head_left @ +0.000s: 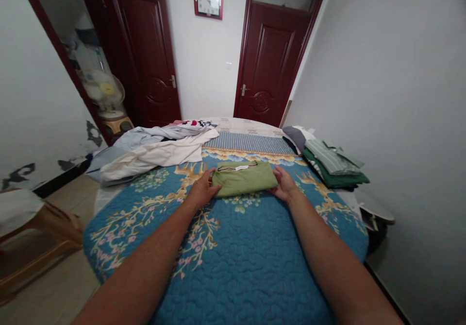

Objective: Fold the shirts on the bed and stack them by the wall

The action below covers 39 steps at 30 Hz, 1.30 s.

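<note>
A green shirt (244,180), folded into a flat bundle with its collar and white label facing up, is between my two hands over the middle of the table. My left hand (203,188) grips its left end, thumb on top and fingers around the edge. At the right end, my right hand (284,184) holds the bundle's edge, its lower fingers partly hidden beneath the cloth. Under the shirt spreads a blue quilted cover (251,257) with flowers and deer printed on it.
Loose clothes (156,152) lie heaped at the table's left. On the right stands a stack of folded clothes (331,162), green and striped ones among them. A wooden stool (43,228) is on the floor at left; a wall (407,121) runs along the right.
</note>
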Available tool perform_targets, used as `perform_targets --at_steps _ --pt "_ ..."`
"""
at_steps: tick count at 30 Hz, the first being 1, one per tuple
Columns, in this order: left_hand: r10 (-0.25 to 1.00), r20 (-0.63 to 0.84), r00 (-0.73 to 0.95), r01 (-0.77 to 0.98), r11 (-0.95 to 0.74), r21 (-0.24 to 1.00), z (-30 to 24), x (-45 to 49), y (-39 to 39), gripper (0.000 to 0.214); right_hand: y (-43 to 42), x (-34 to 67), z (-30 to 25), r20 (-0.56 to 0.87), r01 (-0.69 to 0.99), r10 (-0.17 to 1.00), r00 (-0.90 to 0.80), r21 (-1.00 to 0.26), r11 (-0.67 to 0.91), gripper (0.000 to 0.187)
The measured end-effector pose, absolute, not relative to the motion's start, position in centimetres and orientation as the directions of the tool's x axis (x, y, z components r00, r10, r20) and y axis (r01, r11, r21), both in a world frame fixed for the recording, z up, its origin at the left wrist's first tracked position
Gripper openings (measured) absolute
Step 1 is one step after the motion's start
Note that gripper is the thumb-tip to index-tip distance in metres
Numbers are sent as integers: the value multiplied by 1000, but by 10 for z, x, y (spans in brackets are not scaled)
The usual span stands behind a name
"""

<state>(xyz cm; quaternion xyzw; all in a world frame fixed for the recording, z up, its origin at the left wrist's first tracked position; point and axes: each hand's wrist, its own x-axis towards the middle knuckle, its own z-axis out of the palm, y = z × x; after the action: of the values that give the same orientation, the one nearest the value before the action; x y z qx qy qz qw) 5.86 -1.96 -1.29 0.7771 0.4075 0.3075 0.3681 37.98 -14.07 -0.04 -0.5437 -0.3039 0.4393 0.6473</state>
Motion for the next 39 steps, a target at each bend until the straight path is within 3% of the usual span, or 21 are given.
perform_targets --at_steps 3,6,10,14,17,19,22,26,29,33,39 --pt "862 182 474 414 -401 817 -15 59 -18 81 -126 383 0 -176 -328 870 461 -945 -17 40" --pt "865 199 462 430 -414 802 -19 59 -16 83 -122 380 -2 -30 -267 884 466 -958 108 67" --pt "857 185 480 415 -408 814 -23 59 -14 87 -133 386 -3 172 -178 906 386 -950 256 77" --pt "847 201 492 399 -425 813 -22 59 -16 87 -140 400 -8 149 -20 905 398 -985 171 84" --pt "867 215 450 425 -419 803 -16 59 -16 84 -139 407 -13 108 241 805 584 -970 -44 69" --pt "885 189 426 418 -378 826 -9 59 -13 81 -138 407 -14 218 450 716 663 -881 -148 54" --pt "896 137 422 371 -309 876 5 62 -4 74 -137 401 -13 396 644 678 619 -750 -150 43" --pt "861 47 507 332 -246 911 25 73 13 44 -133 393 -12 486 701 689 538 -712 -45 44" --pt "819 -70 569 300 -127 946 32 83 22 27 -128 392 -13 470 685 701 537 -728 -37 40" --pt "843 -123 524 245 -11 969 24 88 27 35 -125 395 -13 398 682 746 533 -724 -102 26" --pt "768 -135 626 80 109 991 8 79 30 61 -126 395 -19 382 715 733 563 -670 -201 27"
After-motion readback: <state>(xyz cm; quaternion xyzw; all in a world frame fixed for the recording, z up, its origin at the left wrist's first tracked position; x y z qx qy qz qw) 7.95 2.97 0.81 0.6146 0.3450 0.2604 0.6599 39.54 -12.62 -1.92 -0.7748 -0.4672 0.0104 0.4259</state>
